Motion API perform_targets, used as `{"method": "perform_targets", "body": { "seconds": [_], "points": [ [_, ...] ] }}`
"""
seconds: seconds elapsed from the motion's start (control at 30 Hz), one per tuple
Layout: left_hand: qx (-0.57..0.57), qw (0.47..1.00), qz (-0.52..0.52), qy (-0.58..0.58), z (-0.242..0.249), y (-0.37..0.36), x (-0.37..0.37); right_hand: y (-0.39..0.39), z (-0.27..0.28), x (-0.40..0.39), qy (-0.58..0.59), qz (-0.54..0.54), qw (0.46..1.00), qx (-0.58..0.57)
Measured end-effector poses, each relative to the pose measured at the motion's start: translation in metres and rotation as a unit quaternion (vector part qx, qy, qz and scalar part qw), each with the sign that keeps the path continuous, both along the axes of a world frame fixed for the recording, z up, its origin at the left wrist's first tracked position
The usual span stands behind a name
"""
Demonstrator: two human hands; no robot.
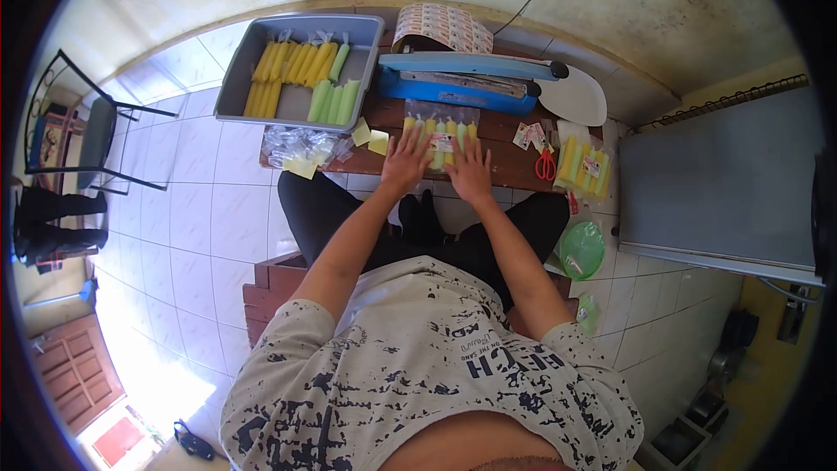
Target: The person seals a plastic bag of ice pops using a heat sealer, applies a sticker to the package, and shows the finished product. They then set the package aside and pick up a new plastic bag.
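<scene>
A clear plastic pack of yellow and green ice pops (pixel 442 128) lies at the front of the wooden bench, with a printed label at its middle. My left hand (pixel 405 160) rests on the left side of this pack, fingers stretched out. On its right side lies my right hand (pixel 470 172), fingers spread in the same way. Just beyond the pack stands a blue heat sealer (pixel 458 90) with its long arm across the bench. Parts of the pack are hidden under my fingers.
A grey tray (pixel 228 92) holds loose yellow and green ice pops at the left. Plastic bags (pixel 301 144) and yellow paper notes (pixel 378 141) lie before it. To the right are red scissors (pixel 545 164), small labels (pixel 528 135) and a filled pack (pixel 582 166). A green basket (pixel 582 250) sits lower.
</scene>
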State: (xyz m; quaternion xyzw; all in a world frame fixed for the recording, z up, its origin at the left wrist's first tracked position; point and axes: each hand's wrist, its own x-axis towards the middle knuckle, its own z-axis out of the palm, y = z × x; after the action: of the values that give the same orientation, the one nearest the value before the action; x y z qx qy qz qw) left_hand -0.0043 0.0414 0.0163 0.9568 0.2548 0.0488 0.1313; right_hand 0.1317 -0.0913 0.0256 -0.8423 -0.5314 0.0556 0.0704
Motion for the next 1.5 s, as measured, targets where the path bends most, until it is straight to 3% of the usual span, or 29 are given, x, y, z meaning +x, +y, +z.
{"method": "perform_targets", "body": {
  "seconds": [0.07,0.13,0.4,0.47,0.73,0.93,1.33,1.5],
  "points": [
    [0.014,0.999,0.032,-0.001,-0.003,0.004,-0.007,-0.009,-0.003,0.008,0.005,-0.044,0.999,0.010],
    [-0.043,0.994,0.073,-0.068,-0.010,0.007,-0.013,-0.020,-0.015,0.015,0.012,-0.051,0.998,0.032],
    [-0.068,0.989,0.059,-0.114,-0.027,0.015,-0.022,-0.034,-0.040,0.023,0.046,-0.064,0.988,0.131],
    [-0.079,0.986,0.055,-0.135,-0.028,0.017,-0.024,-0.031,-0.035,0.019,0.112,-0.108,0.972,0.178],
    [-0.149,0.931,0.143,-0.300,-0.027,0.004,-0.023,-0.009,-0.015,0.018,0.187,-0.246,0.934,0.178],
    [-0.148,0.906,0.225,-0.325,-0.021,-0.015,-0.015,0.003,-0.019,0.022,0.222,-0.294,0.917,0.153],
    [-0.243,0.908,0.320,-0.122,-0.008,0.012,0.009,0.008,-0.013,0.022,0.281,-0.289,0.910,0.095],
    [-0.277,0.912,0.298,-0.051,-0.008,0.023,0.010,0.008,-0.024,0.025,0.321,-0.279,0.900,0.093]
  ]
}}
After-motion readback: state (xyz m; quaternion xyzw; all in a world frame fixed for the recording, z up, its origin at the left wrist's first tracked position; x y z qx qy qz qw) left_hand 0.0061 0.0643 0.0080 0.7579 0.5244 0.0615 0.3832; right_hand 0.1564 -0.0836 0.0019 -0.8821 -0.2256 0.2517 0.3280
